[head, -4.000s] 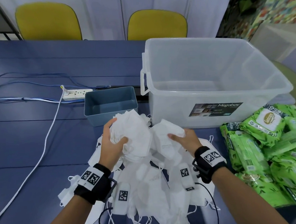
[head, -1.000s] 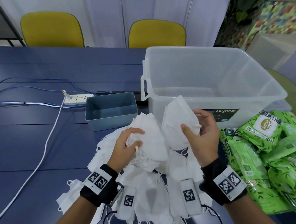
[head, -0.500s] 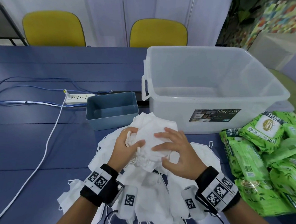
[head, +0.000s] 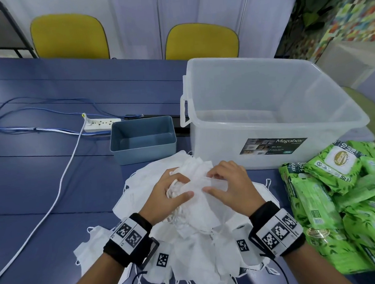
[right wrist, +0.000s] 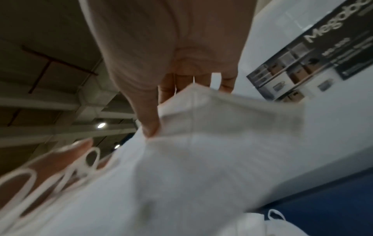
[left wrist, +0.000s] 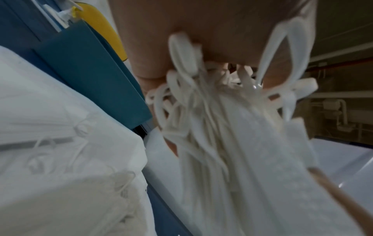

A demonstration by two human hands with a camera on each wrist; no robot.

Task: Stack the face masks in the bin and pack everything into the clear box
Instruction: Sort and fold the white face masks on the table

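A bundle of white face masks [head: 197, 178] is held up over a loose pile of face masks [head: 195, 251] on the blue table. My left hand [head: 180, 186] grips the bundle's left side, where the ear loops [left wrist: 191, 89] bunch against the palm. My right hand [head: 208, 182] holds the bundle's right side, its thumb [right wrist: 145, 111] on the near face and fingers curled over the far edge. The small blue-grey bin [head: 145, 154] stands empty just behind the pile. To its right is the empty clear box [head: 215, 149]. Green wipe packs [head: 339, 198] are heaped at the right.
A white power strip [head: 102, 124] with blue wires lies behind the bin, and its white cable [head: 59, 187] runs across the table toward the near left. Two yellow chairs [head: 200, 40] stand at the table's far side. Bare table lies to the left.
My right hand lifted a single mask a second ago, laid it on the bundle in my left hand, and now curls round the bundle's edge. The bundle has sunk a little.
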